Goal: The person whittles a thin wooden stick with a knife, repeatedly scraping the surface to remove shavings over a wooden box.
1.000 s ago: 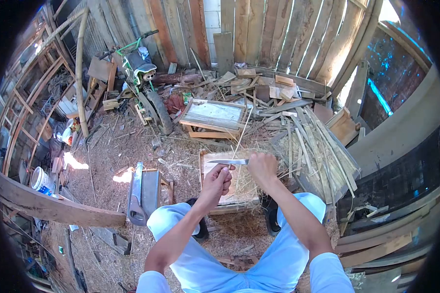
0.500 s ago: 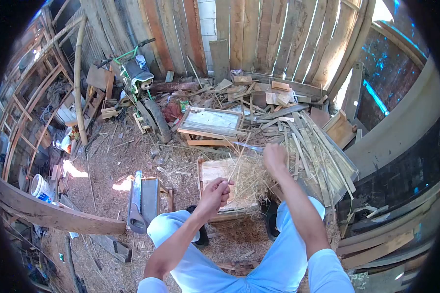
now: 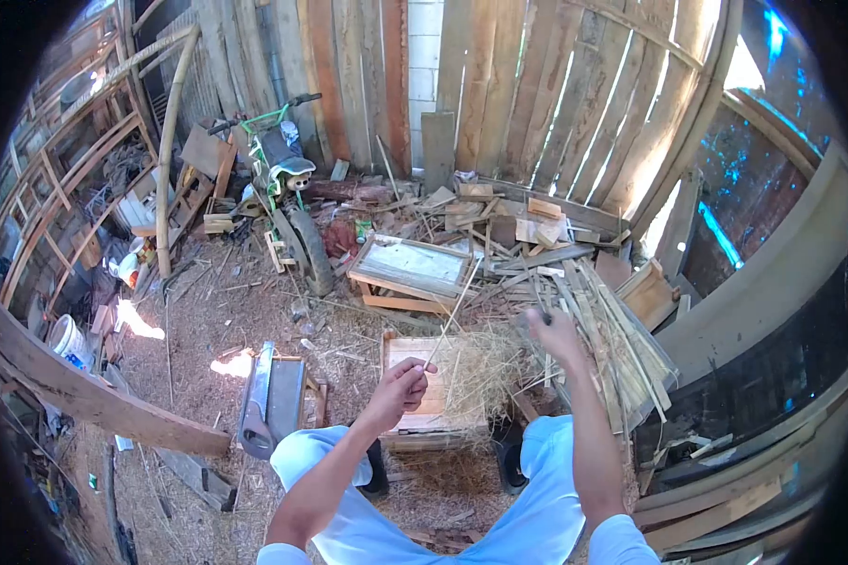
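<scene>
My left hand [image 3: 400,394] is closed round the lower end of a thin pale wooden or bamboo strip [image 3: 457,311], which slants up and to the right. My right hand [image 3: 556,339], also closed, grips a knife [image 3: 546,319]; only a small dark part of it shows and the blade is hard to make out. Both hands are above a low wooden bench [image 3: 415,350]. A heap of fine shavings [image 3: 485,381] covers the bench's right side, between the hands and below them.
A handsaw [image 3: 254,414] lies on a small stool [image 3: 285,395] to the left. Farther off are a framed wooden box [image 3: 415,264] and a small motorbike [image 3: 297,217]. Split strips [image 3: 622,348] and scrap wood pile up at the right; a beam [image 3: 113,400] crosses the left.
My right hand has moved right and down, away from the strip, and the knife blade no longer shows clearly. My left hand still holds the strip, now slightly lower. The view has shifted.
</scene>
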Demonstrator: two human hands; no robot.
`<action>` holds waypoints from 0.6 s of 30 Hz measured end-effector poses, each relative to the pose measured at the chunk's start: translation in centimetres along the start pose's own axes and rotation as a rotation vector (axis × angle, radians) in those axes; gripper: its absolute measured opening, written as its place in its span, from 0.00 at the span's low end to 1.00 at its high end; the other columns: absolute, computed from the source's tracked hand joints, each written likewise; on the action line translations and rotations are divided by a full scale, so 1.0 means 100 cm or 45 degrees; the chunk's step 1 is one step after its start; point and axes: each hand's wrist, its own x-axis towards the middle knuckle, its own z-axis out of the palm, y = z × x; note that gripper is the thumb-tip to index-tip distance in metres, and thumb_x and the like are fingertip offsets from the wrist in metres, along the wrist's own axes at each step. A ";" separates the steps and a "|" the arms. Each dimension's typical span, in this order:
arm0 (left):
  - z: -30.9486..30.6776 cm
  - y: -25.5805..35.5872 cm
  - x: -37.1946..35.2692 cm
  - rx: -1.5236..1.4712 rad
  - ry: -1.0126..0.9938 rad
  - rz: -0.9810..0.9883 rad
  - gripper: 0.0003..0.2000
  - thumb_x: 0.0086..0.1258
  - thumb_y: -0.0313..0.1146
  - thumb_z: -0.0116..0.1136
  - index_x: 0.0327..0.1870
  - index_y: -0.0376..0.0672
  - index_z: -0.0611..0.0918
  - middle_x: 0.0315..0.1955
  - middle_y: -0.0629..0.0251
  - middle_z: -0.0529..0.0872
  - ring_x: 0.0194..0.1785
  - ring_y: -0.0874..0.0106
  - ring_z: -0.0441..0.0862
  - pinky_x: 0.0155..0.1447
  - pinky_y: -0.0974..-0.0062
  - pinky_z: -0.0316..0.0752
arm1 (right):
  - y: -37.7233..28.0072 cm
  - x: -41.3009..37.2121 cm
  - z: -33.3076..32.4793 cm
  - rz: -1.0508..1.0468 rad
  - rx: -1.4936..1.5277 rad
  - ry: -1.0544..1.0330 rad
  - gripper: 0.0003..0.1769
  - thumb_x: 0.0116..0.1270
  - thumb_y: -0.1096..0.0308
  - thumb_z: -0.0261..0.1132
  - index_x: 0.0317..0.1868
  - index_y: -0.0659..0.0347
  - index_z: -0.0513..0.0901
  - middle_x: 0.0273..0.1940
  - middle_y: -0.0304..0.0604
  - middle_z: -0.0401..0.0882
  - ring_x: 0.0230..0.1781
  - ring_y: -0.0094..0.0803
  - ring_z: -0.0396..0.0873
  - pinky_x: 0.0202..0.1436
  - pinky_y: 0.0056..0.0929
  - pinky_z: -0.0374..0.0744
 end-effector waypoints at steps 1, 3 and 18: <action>0.006 0.005 -0.001 -0.026 -0.040 -0.016 0.10 0.75 0.36 0.44 0.48 0.42 0.74 0.20 0.78 0.61 0.18 0.86 0.52 0.20 0.86 0.46 | -0.021 -0.007 0.008 0.070 0.221 -0.071 0.20 0.65 0.53 0.61 0.36 0.64 0.84 0.27 0.44 0.83 0.21 0.30 0.77 0.25 0.29 0.73; 0.015 0.012 -0.002 -0.045 -0.099 -0.032 0.10 0.75 0.36 0.44 0.48 0.42 0.74 0.20 0.78 0.61 0.18 0.86 0.52 0.19 0.87 0.46 | -0.042 -0.020 0.025 -0.019 0.583 -0.082 0.17 0.69 0.56 0.57 0.43 0.62 0.82 0.27 0.37 0.83 0.16 0.16 0.68 0.17 0.21 0.65; 0.035 0.004 -0.006 0.229 -0.132 -0.073 0.12 0.75 0.39 0.44 0.48 0.40 0.75 0.19 0.75 0.66 0.16 0.85 0.55 0.18 0.85 0.52 | -0.054 -0.043 0.034 0.047 1.055 -0.165 0.12 0.66 0.64 0.63 0.45 0.63 0.79 0.38 0.43 0.83 0.12 0.12 0.57 0.15 0.14 0.57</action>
